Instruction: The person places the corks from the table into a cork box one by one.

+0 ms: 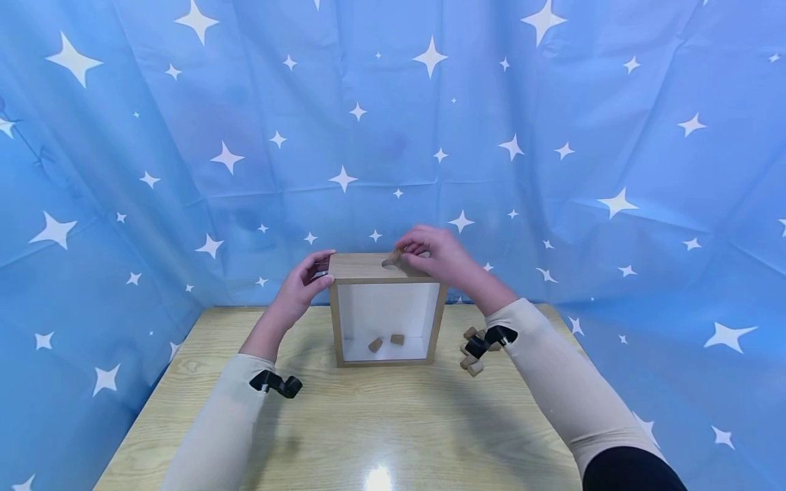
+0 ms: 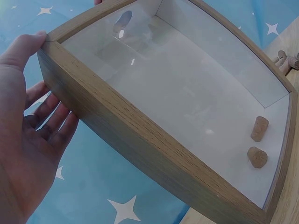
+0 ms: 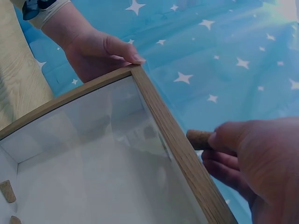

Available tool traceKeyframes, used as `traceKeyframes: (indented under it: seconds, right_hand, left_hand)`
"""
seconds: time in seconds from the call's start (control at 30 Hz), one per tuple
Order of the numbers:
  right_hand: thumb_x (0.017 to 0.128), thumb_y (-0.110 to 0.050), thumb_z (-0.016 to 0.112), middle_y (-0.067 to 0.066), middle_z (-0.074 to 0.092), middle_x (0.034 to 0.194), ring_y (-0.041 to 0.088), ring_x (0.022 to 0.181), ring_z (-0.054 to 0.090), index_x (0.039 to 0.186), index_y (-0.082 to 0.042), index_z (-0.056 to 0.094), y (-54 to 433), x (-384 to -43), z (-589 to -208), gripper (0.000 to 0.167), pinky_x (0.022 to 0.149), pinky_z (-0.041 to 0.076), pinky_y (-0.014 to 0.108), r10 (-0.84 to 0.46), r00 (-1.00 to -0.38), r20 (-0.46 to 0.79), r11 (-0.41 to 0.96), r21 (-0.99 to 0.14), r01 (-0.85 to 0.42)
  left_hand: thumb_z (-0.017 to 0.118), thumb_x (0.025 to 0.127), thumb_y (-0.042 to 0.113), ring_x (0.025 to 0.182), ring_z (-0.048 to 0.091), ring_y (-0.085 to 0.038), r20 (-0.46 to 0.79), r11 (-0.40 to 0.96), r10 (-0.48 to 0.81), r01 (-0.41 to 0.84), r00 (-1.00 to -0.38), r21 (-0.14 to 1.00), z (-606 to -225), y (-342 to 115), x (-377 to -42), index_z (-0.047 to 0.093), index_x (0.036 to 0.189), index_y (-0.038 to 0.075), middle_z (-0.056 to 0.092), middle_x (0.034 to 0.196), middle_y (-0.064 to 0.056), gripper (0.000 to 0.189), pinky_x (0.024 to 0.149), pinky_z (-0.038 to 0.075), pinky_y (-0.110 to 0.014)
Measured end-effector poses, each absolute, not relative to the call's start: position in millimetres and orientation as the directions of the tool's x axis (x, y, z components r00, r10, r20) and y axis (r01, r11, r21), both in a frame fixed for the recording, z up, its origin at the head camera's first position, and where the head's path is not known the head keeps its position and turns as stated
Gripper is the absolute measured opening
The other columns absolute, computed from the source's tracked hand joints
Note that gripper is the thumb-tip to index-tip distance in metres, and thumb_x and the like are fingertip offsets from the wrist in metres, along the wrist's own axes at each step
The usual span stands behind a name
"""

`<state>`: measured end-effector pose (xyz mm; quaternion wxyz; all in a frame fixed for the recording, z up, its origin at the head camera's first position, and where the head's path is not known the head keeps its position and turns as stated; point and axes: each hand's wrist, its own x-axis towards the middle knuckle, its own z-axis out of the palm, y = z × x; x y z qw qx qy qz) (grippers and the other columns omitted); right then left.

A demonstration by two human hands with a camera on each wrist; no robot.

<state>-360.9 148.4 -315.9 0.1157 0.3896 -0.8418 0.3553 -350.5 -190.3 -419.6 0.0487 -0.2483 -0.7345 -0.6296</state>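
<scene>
A wooden box frame (image 1: pixel 359 267) with a clear front and white inside stands upright on the table, a round hole (image 1: pixel 387 263) in its top. My left hand (image 1: pixel 299 285) grips its upper left corner, thumb at the front edge and fingers along the side. Over the hole, my right hand (image 1: pixel 441 254) pinches a cork (image 3: pixel 198 139) between thumb and fingers. The cork's lower end is at the hole; how far in it sits I cannot tell. Two corks lie at the bottom inside, one cork (image 2: pixel 259 129) and another cork (image 2: pixel 257 157) beside it.
Several loose corks (image 1: pixel 475 367) lie in a pile on the table right of the box, partly covered by the right wrist camera (image 1: pixel 500 335). The light wood table (image 1: pixel 368 416) reaches back to a blue curtain (image 1: pixel 393 143) with white stars.
</scene>
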Motion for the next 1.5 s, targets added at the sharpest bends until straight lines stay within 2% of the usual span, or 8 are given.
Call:
traceKeyframes:
  seconds: [0.13, 0.4, 0.5, 0.73, 1.0, 1.33, 1.5]
  right_hand:
    - [0.100, 0.004, 0.076, 0.009, 0.075, 0.118, 0.024, 0.103, 0.073, 0.124, 0.000, 0.079, 146, -362, -317, 0.024, 0.092, 0.063, 0.037, -0.591, -0.666, 0.455, 0.447, -0.502, -0.740]
    - [0.101, 0.000, 0.078, 0.008, 0.075, 0.115, 0.021, 0.097, 0.071, 0.123, 0.000, 0.081, 141, -362, -317, 0.022, 0.086, 0.063, 0.035, -0.604, -0.670, 0.432, 0.467, -0.489, -0.737]
    - [0.100, -0.001, 0.079, 0.007, 0.074, 0.114, 0.021, 0.095, 0.071, 0.123, -0.001, 0.081, 141, -361, -318, 0.022, 0.084, 0.062, 0.036, -0.605, -0.673, 0.426, 0.477, -0.482, -0.735]
    - [0.099, -0.003, 0.082, 0.007, 0.074, 0.114, 0.021, 0.097, 0.072, 0.122, -0.002, 0.080, 141, -362, -319, 0.023, 0.085, 0.063, 0.037, -0.613, -0.659, 0.435, 0.472, -0.467, -0.748]
    - [0.100, -0.004, 0.082, 0.005, 0.074, 0.112, 0.020, 0.098, 0.071, 0.119, -0.004, 0.081, 144, -361, -320, 0.019, 0.085, 0.063, 0.037, -0.602, -0.662, 0.447, 0.456, -0.487, -0.745]
    - [0.103, -0.010, 0.080, 0.001, 0.073, 0.111, 0.019, 0.099, 0.070, 0.117, -0.008, 0.081, 160, -356, -320, 0.015, 0.087, 0.061, 0.041, -0.536, -0.720, 0.440, 0.468, -0.555, -0.688]
    - [0.102, -0.007, 0.080, 0.003, 0.074, 0.111, 0.020, 0.098, 0.070, 0.116, -0.006, 0.081, 175, -350, -322, 0.014, 0.086, 0.060, 0.045, -0.512, -0.712, 0.480, 0.455, -0.552, -0.699]
  left_hand:
    - [0.068, 0.111, 0.023, 0.146, 0.050, -0.036, 0.381, 0.085, 0.303, 0.423, -0.874, 0.902, -419, -190, -350, 0.047, 0.166, 0.009, 0.053, 0.157, -0.020, 0.061, 0.106, 0.051, -0.023]
    - [0.067, 0.111, 0.023, 0.148, 0.046, -0.045, 0.385, 0.071, 0.309, 0.425, -0.870, 0.903, -419, -189, -349, 0.046, 0.166, 0.008, 0.052, 0.157, -0.022, 0.061, 0.106, 0.050, -0.022]
    - [0.067, 0.111, 0.022, 0.147, 0.047, -0.045, 0.385, 0.068, 0.310, 0.424, -0.869, 0.903, -419, -189, -349, 0.046, 0.166, 0.008, 0.052, 0.156, -0.022, 0.061, 0.105, 0.051, -0.022]
    - [0.067, 0.111, 0.022, 0.145, 0.050, -0.036, 0.380, 0.080, 0.307, 0.422, -0.872, 0.903, -420, -190, -350, 0.046, 0.166, 0.008, 0.053, 0.156, -0.021, 0.061, 0.106, 0.051, -0.023]
    - [0.067, 0.111, 0.021, 0.147, 0.047, -0.044, 0.385, 0.067, 0.305, 0.423, -0.871, 0.903, -421, -190, -352, 0.046, 0.166, 0.008, 0.053, 0.156, -0.021, 0.060, 0.106, 0.051, -0.024]
    - [0.066, 0.111, 0.018, 0.145, 0.049, -0.041, 0.390, 0.073, 0.300, 0.428, -0.871, 0.901, -421, -190, -354, 0.048, 0.165, 0.008, 0.054, 0.155, -0.021, 0.058, 0.105, 0.051, -0.023]
    - [0.066, 0.112, 0.020, 0.146, 0.050, -0.038, 0.387, 0.085, 0.299, 0.428, -0.872, 0.900, -423, -190, -354, 0.048, 0.166, 0.010, 0.054, 0.155, -0.020, 0.058, 0.106, 0.051, -0.024]
